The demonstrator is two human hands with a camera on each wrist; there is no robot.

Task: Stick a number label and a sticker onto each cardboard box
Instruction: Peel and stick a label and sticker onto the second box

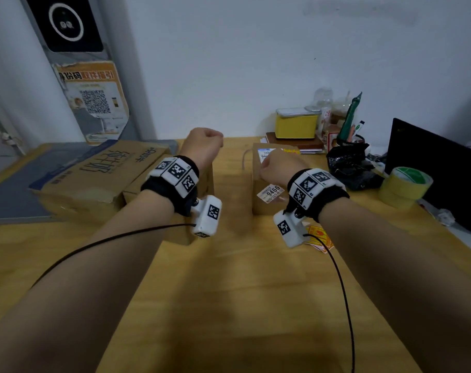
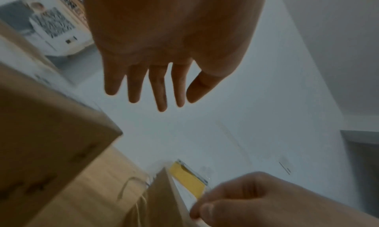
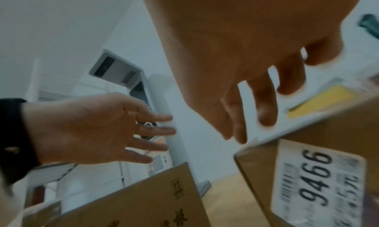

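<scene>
Two brown cardboard boxes stand on the wooden table [image 1: 229, 292]. The right box [image 1: 257, 203] carries a white number label "9466" [image 1: 272, 193] on its near side, plainly readable on the right box [image 3: 256, 173] as the label [image 3: 320, 182]. My right hand [image 1: 277, 165] hovers over its top with loosely hanging fingers [image 3: 264, 117], holding nothing. My left hand [image 1: 204, 146] is raised above the left box [image 1: 137, 192] with straight, empty fingers [image 2: 162, 100]. Orange-red stickers [image 1: 319, 236] lie on the table under my right wrist.
A large flat carton [image 1: 99, 170] lies at the left. At the back right are a yellow container [image 1: 296, 125], a black bag [image 1: 350, 162], a pen holder, a tape roll [image 1: 403, 187] and a black screen [image 1: 438, 170].
</scene>
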